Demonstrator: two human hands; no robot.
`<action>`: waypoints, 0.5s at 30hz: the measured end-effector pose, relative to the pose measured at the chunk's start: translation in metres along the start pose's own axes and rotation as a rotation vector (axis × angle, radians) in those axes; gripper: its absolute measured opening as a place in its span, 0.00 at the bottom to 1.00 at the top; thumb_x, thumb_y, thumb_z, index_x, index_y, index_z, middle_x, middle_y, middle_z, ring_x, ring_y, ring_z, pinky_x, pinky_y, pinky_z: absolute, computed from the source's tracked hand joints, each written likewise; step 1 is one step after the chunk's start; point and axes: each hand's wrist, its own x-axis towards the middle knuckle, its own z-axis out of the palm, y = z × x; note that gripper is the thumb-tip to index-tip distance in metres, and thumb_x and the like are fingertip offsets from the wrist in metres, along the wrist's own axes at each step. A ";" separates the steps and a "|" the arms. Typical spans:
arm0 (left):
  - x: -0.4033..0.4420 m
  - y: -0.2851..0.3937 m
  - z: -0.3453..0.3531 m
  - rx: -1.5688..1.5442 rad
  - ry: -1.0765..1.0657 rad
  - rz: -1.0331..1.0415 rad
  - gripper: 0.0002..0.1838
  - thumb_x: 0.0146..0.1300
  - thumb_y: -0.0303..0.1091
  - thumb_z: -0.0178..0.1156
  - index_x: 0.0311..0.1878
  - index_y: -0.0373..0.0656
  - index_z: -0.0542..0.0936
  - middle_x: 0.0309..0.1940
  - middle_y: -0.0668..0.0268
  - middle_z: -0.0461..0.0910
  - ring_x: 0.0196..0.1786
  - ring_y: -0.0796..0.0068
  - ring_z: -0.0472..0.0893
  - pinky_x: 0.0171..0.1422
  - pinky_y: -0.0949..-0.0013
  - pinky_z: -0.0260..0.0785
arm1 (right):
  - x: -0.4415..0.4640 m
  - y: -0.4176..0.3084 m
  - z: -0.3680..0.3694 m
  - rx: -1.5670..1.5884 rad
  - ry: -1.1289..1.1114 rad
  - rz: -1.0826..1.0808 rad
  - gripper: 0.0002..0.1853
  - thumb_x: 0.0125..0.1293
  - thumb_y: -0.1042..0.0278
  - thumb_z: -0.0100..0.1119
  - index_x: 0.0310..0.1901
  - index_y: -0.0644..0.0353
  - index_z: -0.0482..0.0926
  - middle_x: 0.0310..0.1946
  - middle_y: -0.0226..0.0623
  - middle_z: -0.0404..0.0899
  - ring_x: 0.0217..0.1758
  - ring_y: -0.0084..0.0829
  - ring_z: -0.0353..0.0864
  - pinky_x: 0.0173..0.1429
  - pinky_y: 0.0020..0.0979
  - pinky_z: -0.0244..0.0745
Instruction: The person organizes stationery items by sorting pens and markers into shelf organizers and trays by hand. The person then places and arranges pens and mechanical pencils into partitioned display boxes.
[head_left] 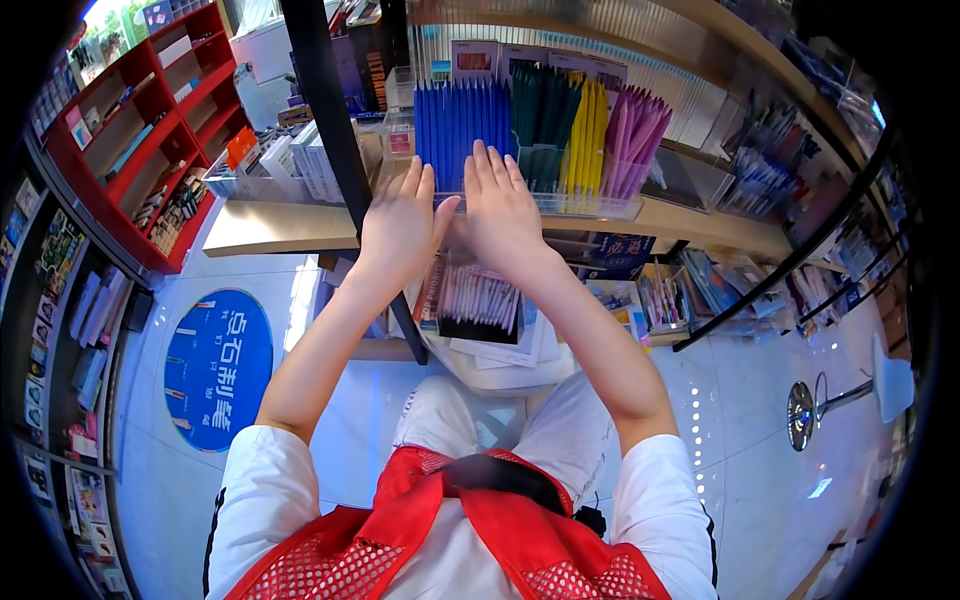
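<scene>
Both hands reach forward to a clear tray of pens on a wooden shelf. My left hand (400,222) lies at the tray's front left, fingers stretched and thumb toward the other hand. Beside it, my right hand (500,205) has its straight fingers over the lower front of the blue pens (463,120). Whether the fingertips touch the pens is hard to tell. To the right in the same tray stand dark green pens (543,120), yellow pens (586,140) and pink pens (632,140). Nothing shows in either hand.
A black post (335,120) rises left of the tray, beside white boxes (315,160). The wooden shelf edge (290,228) runs below. Lower down is a box of pale pens (480,300). Red shelving (165,130) stands far left, a stool (890,380) far right.
</scene>
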 end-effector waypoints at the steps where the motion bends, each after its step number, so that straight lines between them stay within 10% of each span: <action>1: 0.000 0.000 0.001 -0.011 0.012 -0.006 0.27 0.66 0.44 0.50 0.60 0.31 0.67 0.63 0.48 0.65 0.63 0.52 0.68 0.66 0.59 0.61 | -0.001 -0.001 -0.001 0.021 0.011 0.002 0.37 0.57 0.54 0.55 0.62 0.75 0.62 0.66 0.58 0.58 0.70 0.47 0.57 0.74 0.42 0.47; 15: 0.018 -0.007 0.015 -0.003 0.068 0.255 0.30 0.61 0.43 0.53 0.61 0.30 0.67 0.68 0.51 0.58 0.71 0.52 0.57 0.71 0.57 0.53 | -0.053 0.021 -0.067 0.231 -0.012 -0.020 0.42 0.55 0.54 0.62 0.63 0.78 0.57 0.66 0.61 0.53 0.70 0.50 0.56 0.72 0.45 0.51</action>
